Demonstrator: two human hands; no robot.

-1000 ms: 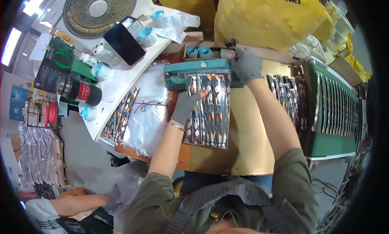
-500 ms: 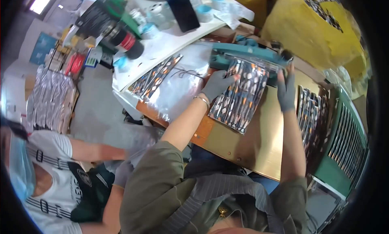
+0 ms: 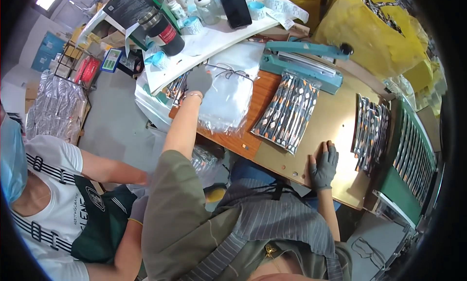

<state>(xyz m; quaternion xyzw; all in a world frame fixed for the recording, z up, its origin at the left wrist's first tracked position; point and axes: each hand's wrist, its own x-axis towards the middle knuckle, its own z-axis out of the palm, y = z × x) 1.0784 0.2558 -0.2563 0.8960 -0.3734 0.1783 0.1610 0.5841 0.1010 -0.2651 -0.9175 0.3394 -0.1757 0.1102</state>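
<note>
My left hand (image 3: 199, 80), in a grey fingerless glove, is at the left end of the table, over the edge of a stack of clear plastic bags (image 3: 226, 98). Beside it lie slim black sticks with a white and orange pattern (image 3: 178, 89); its fingers cannot be made out. My right hand (image 3: 323, 168), gloved alike, rests on the brass-coloured tabletop with fingers spread, holding nothing. Between the hands lies a clear bag filled with a row of the patterned sticks (image 3: 288, 113). Its far end touches a teal impulse sealer (image 3: 304, 67), whose lever is raised.
More patterned sticks (image 3: 370, 130) lie right of my right hand, beside a green slotted rack (image 3: 413, 159) holding others. A white shelf (image 3: 204, 45) carries a thermos (image 3: 163, 33), a phone (image 3: 234, 8) and tape rolls. A co-worker (image 3: 53, 193) sits at left. A yellow sack (image 3: 360, 42) stands far right.
My left hand has let go of the filled bag and moved left to the sticks by the clear bags. My right hand has come from the sealer's lever down onto the near tabletop.
</note>
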